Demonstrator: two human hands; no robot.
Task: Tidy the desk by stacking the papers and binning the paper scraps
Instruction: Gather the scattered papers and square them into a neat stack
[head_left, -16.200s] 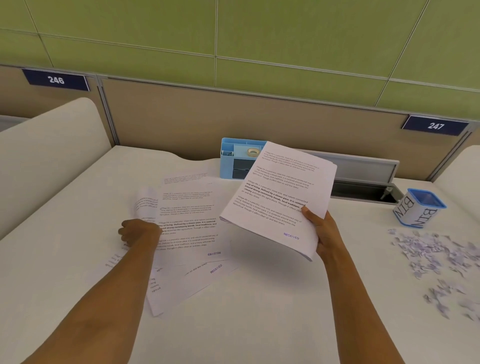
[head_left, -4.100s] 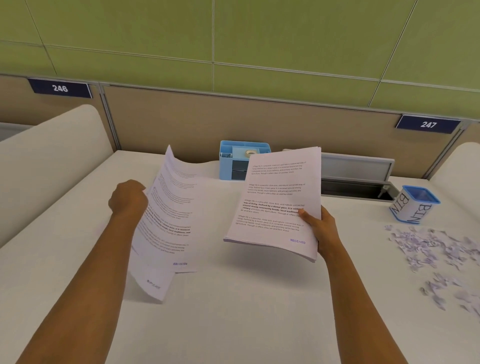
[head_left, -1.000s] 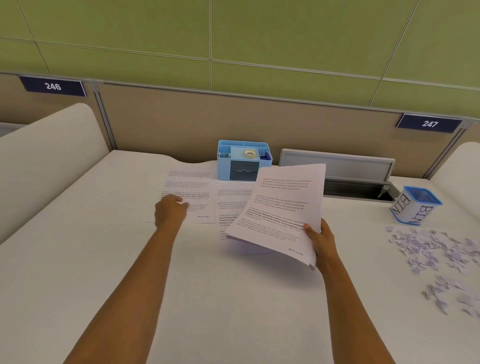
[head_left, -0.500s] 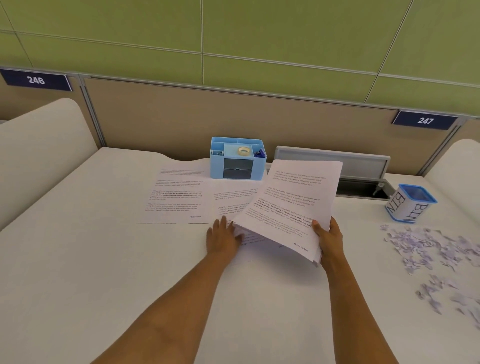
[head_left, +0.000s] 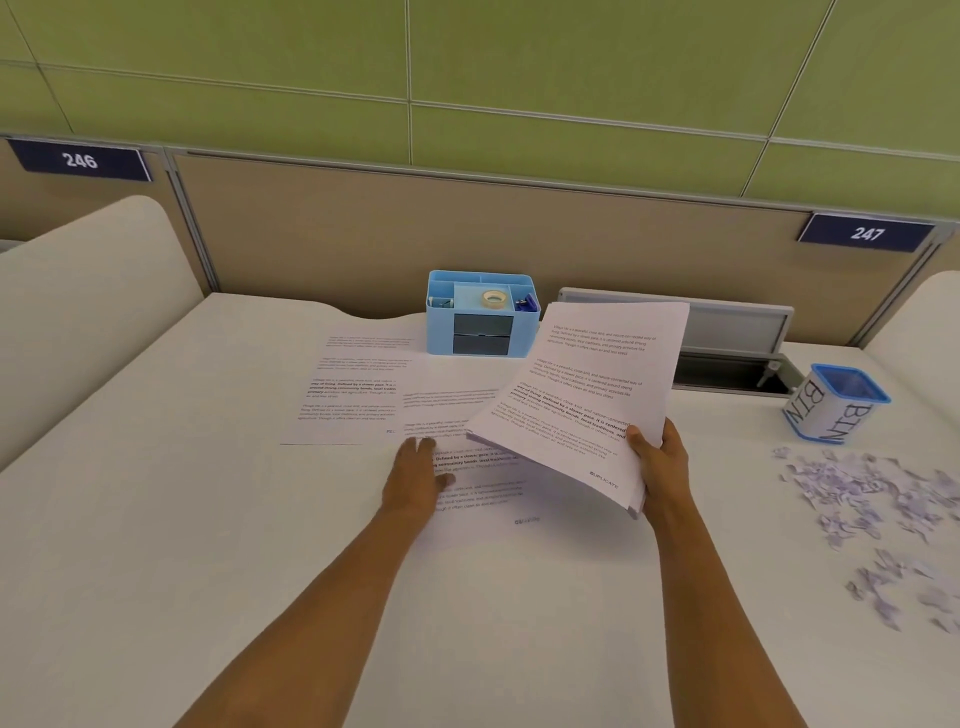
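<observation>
White stack (head_left: 582, 395) clamped in my right hand (head_left: 662, 462), two o'clock. My left hand (head_left: 415, 478), fingers flat, pins a sheet (head_left: 488, 501) to gather it.

"246" plate (head_left: 80, 160), "247" plate (head_left: 866, 233); "BIN" on cup (head_left: 826, 410); "DUPLICATE" on paper stack (head_left: 587, 374).

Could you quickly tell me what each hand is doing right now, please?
Left hand: open, resting flat on a loose white printed sheet.
Right hand: closed on a stack of white printed papers.
</observation>
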